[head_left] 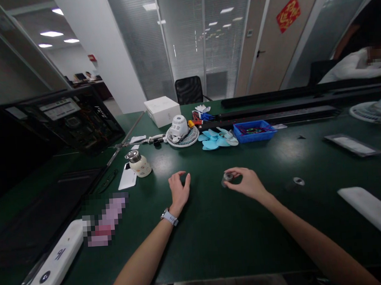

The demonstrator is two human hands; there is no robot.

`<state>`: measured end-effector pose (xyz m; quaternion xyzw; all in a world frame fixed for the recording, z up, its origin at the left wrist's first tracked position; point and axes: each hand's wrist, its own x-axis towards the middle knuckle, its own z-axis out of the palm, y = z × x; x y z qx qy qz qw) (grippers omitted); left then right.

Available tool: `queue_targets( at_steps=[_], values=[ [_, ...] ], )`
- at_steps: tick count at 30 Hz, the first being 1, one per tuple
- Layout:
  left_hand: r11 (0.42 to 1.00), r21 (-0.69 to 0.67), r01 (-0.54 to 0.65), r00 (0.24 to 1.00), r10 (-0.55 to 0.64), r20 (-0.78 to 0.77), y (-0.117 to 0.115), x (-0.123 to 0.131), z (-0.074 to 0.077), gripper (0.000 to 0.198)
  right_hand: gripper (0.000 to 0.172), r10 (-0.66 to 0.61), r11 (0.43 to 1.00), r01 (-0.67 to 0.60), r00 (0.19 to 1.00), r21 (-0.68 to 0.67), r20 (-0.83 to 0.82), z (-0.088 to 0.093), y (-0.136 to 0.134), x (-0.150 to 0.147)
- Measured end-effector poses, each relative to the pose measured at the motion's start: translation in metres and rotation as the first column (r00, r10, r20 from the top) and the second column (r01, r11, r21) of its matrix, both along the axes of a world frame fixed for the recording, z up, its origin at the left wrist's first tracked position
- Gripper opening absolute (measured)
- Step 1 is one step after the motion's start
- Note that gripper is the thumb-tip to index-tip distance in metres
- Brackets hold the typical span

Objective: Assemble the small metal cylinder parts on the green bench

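The right hand (249,182) pinches a small cylindrical part (228,178), already gripped but joined to nothing, above or on the middle of the green table (212,240). The left hand (179,192), thumb and fingers apart, is empty (far-side blue fan blades (213,139) lie loose).

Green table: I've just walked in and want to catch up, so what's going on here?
Someone's right-hand grip holds a small round part between thumb and fingers, at the green table. The left-hand grip is open, with nothing visible in it. Another small round-topped piece is off to the right; farther back are light-blue fan blades and a blue bin.
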<state>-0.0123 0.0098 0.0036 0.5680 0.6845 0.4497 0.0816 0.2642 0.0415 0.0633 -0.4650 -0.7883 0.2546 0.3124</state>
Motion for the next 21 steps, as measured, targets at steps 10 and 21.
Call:
queue_targets(
  at_steps=[10, 21],
  values=[
    [0.94, 0.086, 0.33, 0.943, -0.325, -0.067, -0.02, 0.052, 0.016, 0.024, 0.065, 0.092, 0.993, -0.089, 0.995, 0.072, -0.045, -0.048, -0.016, -0.032],
    [0.924, 0.081, 0.373, 0.926, -0.365, -0.098, -0.011, 0.061, 0.024, 0.012, 0.056, 0.101, 0.995, -0.099, 0.992, 0.025, -0.078, -0.061, -0.017, -0.032]
  ],
)
